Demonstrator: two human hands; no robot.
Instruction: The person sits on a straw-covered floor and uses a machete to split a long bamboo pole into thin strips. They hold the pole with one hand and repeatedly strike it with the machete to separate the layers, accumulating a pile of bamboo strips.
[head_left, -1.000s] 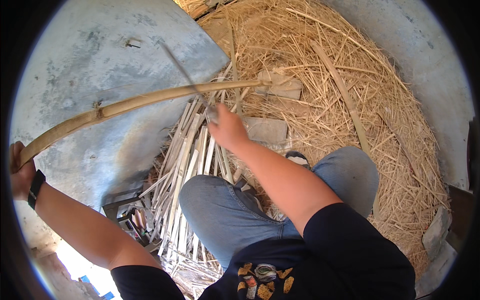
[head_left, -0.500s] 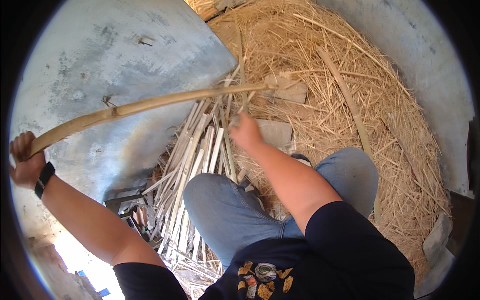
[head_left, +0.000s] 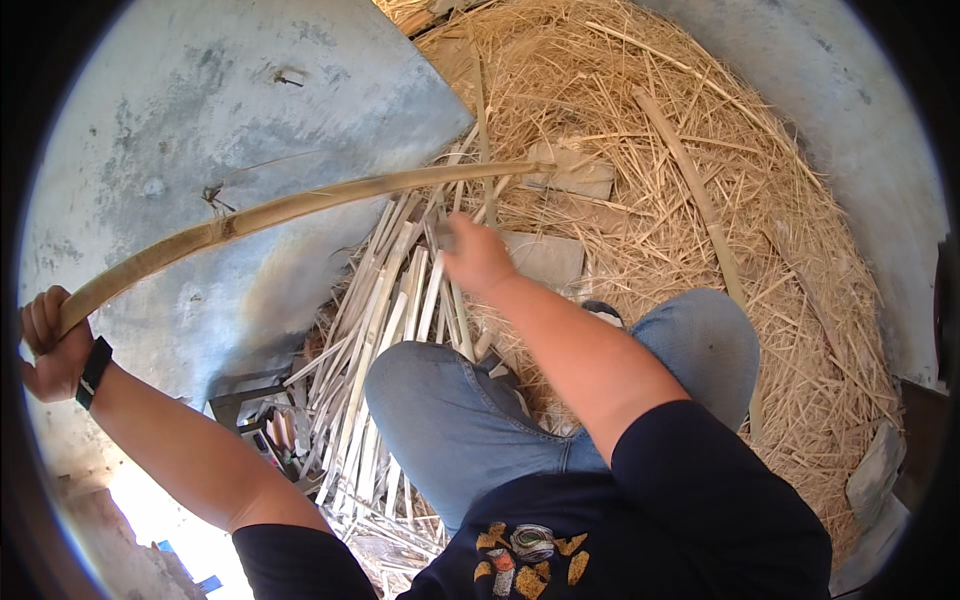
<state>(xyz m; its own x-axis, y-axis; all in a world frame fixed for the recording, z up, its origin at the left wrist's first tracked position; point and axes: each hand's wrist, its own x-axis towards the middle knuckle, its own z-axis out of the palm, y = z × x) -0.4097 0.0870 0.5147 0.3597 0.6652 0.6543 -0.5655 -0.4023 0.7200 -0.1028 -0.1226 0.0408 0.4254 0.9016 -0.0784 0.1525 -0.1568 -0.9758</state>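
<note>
A long, gently bowed bamboo strip (head_left: 290, 205) stretches from the left edge to the middle of the view. My left hand (head_left: 52, 345) is wrapped round its near-left end and holds it raised. The strip's far end rests by a flat, straw-littered block (head_left: 575, 172). Just below the strip, toward its far end, is my right hand (head_left: 478, 255), closed round a small greyish tool blurred by motion; its kind is not clear. Under and beside that hand lies a pile of pale split bamboo strips (head_left: 385, 310).
Straw and bamboo shavings (head_left: 640, 230) cover the floor ahead and right, with another bamboo strip (head_left: 690, 180) lying across them. A blue-grey wall (head_left: 250, 90) with protruding nails stands at left. A dark box of small items (head_left: 265, 430) sits beside the strip pile.
My right hand has moved left and slightly up, closer to the bamboo strip. The left hand, still gripping the strip's end, has dropped slightly.
</note>
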